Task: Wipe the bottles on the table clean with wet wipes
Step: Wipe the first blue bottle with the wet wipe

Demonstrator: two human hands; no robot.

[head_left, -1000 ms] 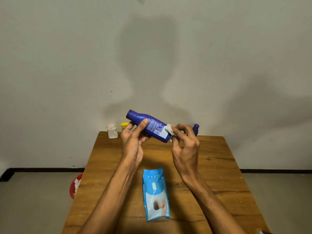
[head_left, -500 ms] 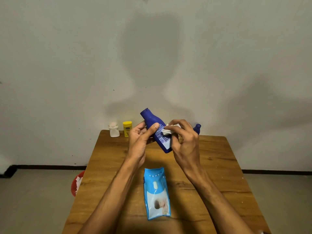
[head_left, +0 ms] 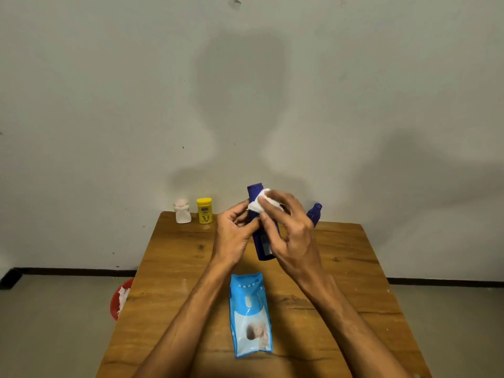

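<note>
The left hand (head_left: 234,236) holds a dark blue bottle (head_left: 262,245) nearly upright above the far middle of the wooden table (head_left: 354,268), fingers curled round its body. The right hand (head_left: 293,231) pinches a white wet wipe (head_left: 258,203) against the bottle's upper part. The blue wipes pack (head_left: 251,315) lies nearer.

1. The dark blue bottle (head_left: 263,246) is nearly upright, its top leaning slightly left. The left grip (head_left: 234,236) holds it by the middle above the far half of the surface (head_left: 341,268).
2. A crumpled white wet wipe (head_left: 257,204) is pressed on the bottle's upper part by the right grip (head_left: 294,236).
3. The light blue wipe pack (head_left: 251,315) lies flat and lengthwise, mid-surface toward the near edge.
4. A small white bottle (head_left: 182,212) and a yellow bottle (head_left: 204,211) stand side by side at the far left corner.
5. A second blue bottle (head_left: 315,214) stands at the far edge, partly hidden.
</note>
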